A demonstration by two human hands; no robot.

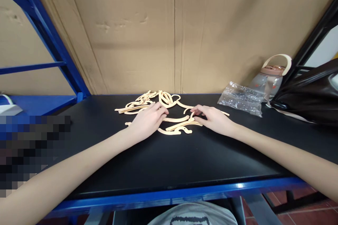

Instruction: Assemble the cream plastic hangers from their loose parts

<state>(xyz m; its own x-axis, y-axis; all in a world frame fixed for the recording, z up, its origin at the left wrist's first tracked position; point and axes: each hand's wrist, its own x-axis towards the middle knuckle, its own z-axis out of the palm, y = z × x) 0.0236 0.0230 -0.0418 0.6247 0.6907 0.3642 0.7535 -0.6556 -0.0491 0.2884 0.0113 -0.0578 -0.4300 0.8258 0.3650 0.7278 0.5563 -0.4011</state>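
Several beige hangers with curved arms and hooks lie loosely on the black tabletop. Curled and close together, the fingers of my left hand are over the near hangers; whatever lies between them is hidden. A curved hanger arm comes out from beside those fingers. To the right, my right hand pinches a hanger by its upright hook. Just in front of both hands lies a hanger piece with a curled hook. Behind my left hand is a heap of hangers, overlapping one another.
A crumpled clear plastic bag lies at the back right, beside a bottle with a beige handle. A dark glossy bag stands at the right edge. Cardboard walls the back, and a blue metal frame rises on the left.
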